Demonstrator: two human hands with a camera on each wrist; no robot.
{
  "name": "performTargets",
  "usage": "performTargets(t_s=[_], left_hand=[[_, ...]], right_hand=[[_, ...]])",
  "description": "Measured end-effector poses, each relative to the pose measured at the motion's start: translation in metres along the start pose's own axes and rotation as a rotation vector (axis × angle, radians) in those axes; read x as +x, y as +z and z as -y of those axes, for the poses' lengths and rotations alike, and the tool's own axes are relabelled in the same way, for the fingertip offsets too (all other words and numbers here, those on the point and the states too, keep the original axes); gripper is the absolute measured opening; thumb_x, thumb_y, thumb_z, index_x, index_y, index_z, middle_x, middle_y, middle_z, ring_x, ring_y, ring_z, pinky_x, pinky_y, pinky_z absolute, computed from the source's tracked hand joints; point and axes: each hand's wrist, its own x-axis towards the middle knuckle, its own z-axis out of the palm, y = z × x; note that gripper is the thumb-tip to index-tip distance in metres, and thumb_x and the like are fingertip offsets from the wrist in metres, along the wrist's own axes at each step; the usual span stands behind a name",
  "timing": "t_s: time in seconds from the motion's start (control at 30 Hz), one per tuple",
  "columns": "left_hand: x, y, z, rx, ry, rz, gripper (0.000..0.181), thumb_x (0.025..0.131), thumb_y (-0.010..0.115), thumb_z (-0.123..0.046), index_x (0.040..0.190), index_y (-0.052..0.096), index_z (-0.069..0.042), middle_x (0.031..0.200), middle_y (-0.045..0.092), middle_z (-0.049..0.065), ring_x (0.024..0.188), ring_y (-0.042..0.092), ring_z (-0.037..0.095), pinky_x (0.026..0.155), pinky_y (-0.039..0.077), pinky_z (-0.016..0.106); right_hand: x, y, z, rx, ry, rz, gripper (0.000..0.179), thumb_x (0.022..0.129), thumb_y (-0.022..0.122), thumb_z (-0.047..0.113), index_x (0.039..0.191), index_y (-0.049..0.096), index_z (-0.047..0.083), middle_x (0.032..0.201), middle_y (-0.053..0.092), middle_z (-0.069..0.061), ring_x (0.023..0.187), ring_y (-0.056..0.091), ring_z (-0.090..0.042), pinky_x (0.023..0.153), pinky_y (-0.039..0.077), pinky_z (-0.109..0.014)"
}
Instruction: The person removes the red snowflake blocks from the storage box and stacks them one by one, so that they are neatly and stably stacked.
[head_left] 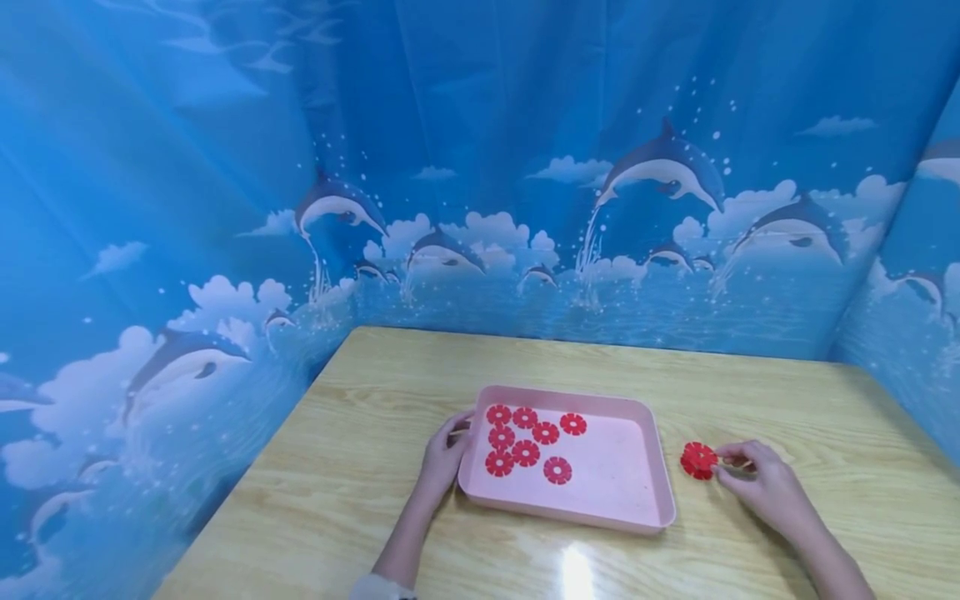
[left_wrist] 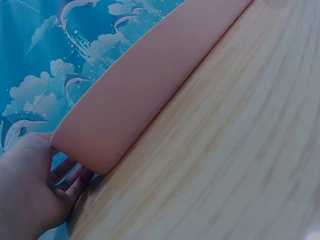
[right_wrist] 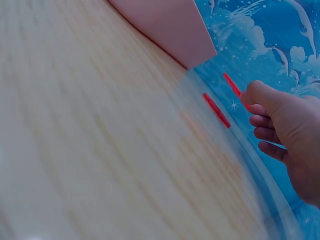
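Note:
A shallow pink tray (head_left: 600,520) stands on the wooden table with several red notched plastic discs (head_left: 526,452) lying flat in its left half. My left hand (head_left: 444,457) holds the tray's left end; in the left wrist view its thumb is at the rim and its fingers bend along the outer wall (left_wrist: 125,100). To the right of the tray, my right hand (head_left: 765,482) pinches a red notched disc (head_left: 702,454) between thumb and fingertips. Another red disc (right_wrist: 216,110) lies on the table just below the pinched one, apart from it in the right wrist view.
The light wood table (head_left: 360,467) extends around the tray, its far edge against a blue dolphin-print curtain (head_left: 510,233). More curtain hangs to the left and right. A bright reflection (head_left: 576,575) shows near the table's front.

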Motion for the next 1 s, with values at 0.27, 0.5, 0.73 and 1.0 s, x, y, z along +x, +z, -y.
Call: performTargets(t_s=[0.27, 0.5, 0.73, 1.0], left_hand=[[-0.003, -0.002, -0.012, -0.018, 0.013, 0.01, 0.034, 0.09, 0.054, -0.005, 0.124, 0.053, 0.003, 0.111, 0.055, 0.023, 0.1, 0.054, 0.036, 0.086, 0.047, 0.043], [-0.007, -0.001, -0.018, -0.012, -0.002, 0.008, 0.034, 0.091, 0.053, -0.006, 0.125, 0.053, 0.001, 0.113, 0.054, 0.022, 0.101, 0.053, 0.035, 0.087, 0.046, 0.042], [-0.001, 0.0, -0.002, -0.007, -0.018, -0.005, 0.034, 0.091, 0.054, -0.009, 0.125, 0.055, -0.006, 0.113, 0.055, 0.017, 0.101, 0.054, 0.031, 0.087, 0.047, 0.04], [-0.001, 0.0, -0.002, -0.001, -0.01, -0.007, 0.034, 0.091, 0.054, -0.01, 0.124, 0.055, -0.005, 0.112, 0.056, 0.017, 0.1, 0.054, 0.031, 0.087, 0.047, 0.04]], right_hand=[[-0.003, 0.003, -0.007, 0.019, 0.038, 0.02, 0.026, 0.066, 0.076, -0.003, 0.09, 0.064, -0.001, 0.079, 0.059, -0.003, 0.071, 0.053, -0.001, 0.064, 0.04, -0.006], [-0.007, 0.005, -0.01, 0.017, 0.052, 0.032, 0.024, 0.067, 0.075, -0.002, 0.089, 0.065, 0.0, 0.079, 0.058, -0.001, 0.072, 0.051, 0.0, 0.064, 0.039, -0.007], [-0.007, 0.007, -0.012, 0.009, 0.05, 0.048, 0.022, 0.069, 0.075, 0.001, 0.09, 0.066, 0.001, 0.081, 0.059, 0.0, 0.074, 0.05, 0.0, 0.065, 0.039, -0.007], [-0.007, 0.008, -0.014, -0.002, 0.043, 0.049, 0.022, 0.07, 0.074, 0.001, 0.091, 0.066, 0.001, 0.081, 0.058, 0.0, 0.074, 0.05, -0.001, 0.064, 0.039, -0.007]])
